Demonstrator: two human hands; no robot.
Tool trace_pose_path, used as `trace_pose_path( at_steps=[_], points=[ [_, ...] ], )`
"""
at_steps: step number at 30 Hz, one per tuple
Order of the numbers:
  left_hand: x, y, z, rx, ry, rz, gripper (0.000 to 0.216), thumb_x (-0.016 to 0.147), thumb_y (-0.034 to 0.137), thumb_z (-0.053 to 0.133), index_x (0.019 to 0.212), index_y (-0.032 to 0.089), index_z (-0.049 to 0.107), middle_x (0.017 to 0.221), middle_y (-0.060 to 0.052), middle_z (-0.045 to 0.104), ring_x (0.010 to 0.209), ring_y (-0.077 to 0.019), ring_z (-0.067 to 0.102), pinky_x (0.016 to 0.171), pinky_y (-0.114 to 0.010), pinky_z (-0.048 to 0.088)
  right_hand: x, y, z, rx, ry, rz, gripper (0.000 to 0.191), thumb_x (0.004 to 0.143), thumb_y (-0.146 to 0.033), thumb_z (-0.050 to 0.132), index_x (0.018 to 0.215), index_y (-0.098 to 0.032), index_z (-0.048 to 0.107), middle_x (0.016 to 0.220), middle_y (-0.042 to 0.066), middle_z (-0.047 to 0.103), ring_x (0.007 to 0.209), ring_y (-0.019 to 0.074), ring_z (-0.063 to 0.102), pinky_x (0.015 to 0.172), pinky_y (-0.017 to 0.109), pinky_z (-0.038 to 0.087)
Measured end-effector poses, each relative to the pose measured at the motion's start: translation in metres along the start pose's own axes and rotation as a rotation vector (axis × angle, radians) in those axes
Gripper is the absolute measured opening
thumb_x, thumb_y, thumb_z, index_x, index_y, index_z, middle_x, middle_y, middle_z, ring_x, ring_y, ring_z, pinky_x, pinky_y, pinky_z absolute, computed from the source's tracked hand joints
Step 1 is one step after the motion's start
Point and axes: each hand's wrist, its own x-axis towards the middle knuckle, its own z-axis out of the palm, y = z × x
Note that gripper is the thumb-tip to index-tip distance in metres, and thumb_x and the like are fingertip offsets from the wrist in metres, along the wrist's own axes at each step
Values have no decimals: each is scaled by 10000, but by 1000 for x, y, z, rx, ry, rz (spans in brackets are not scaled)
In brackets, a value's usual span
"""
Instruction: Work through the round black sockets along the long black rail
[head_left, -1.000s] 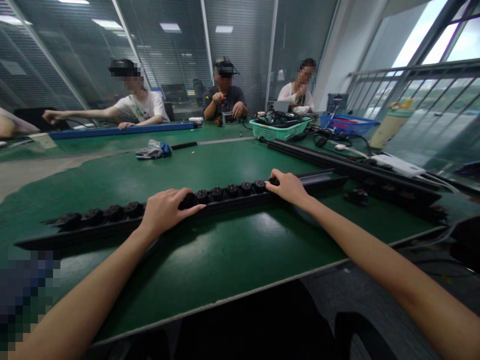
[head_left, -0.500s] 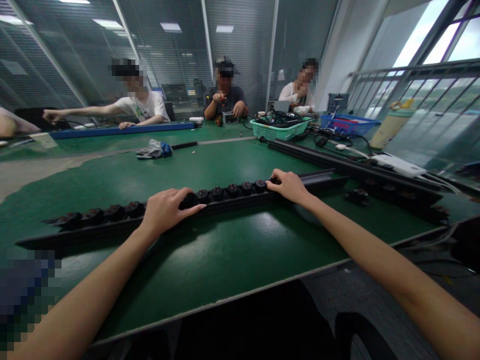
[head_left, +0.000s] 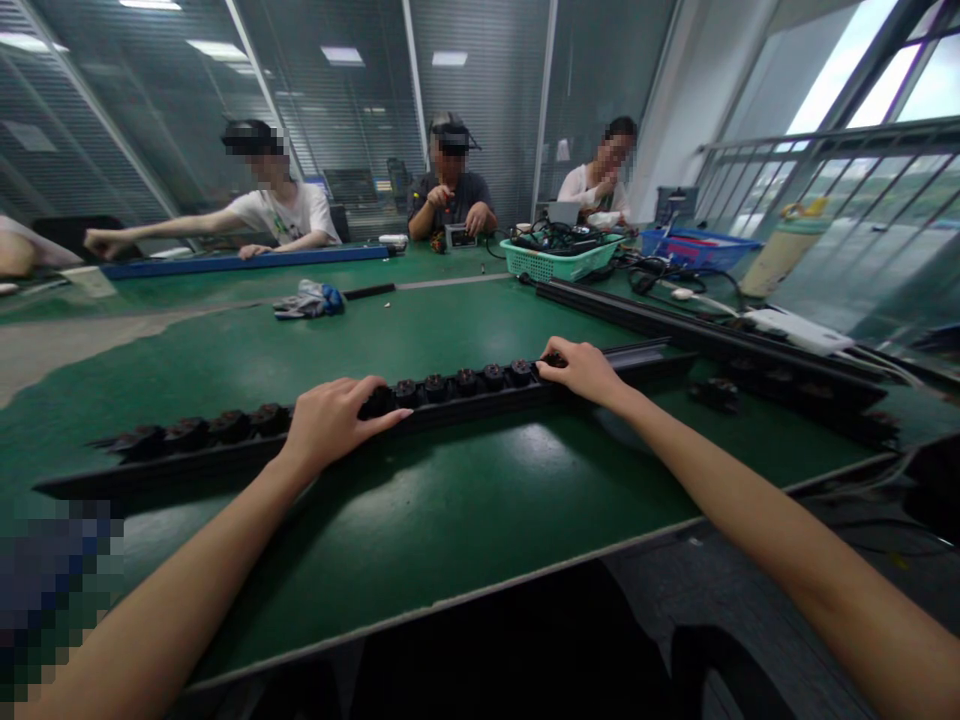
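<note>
Head view: my left hand (head_left: 330, 420) lies flat and open on the long black rail (head_left: 480, 400), hiding some knobs (head_left: 493, 375). My right hand (head_left: 581, 368), well apart, curls over the row's last knob; whether it grips, I cannot tell. Bare worktop (head_left: 450, 500) lies between the rail and the near edge.

An assembly workshop: shared green worktable (head_left: 465, 500), seated workers, parts basket (head_left: 559, 262).
</note>
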Motion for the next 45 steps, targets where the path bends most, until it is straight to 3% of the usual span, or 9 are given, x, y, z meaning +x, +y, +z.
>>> trace_pose_path(
  at_steps=[16,24,45],
  points=[
    [0,0,0,-5,5,-7,777,940,871,388,1164,222,751,958,-119,788,833,-281,714,671,-317,424,-4,-5,0,-104,9,41,299,988,-470,583,1208,-274,639,811,32,710,779,264,664,702,305,373],
    [0,2,-1,-6,-6,-17,763,942,857,407,1168,215,753,981,-126,789,868,-293,719,701,-326,443,-4,-7,-1,-144,-13,40,271,1006,-471,552,1158,-258,625,840,48,711,781,261,652,683,308,326],
    [0,1,-2,-4,5,-10,759,939,866,400,1142,223,750,950,-112,789,841,-274,721,666,-309,424,0,6,-12,-107,-72,41,239,975,-450,611,1093,-245,578,895,68,727,825,262,667,696,302,380]
  ],
)
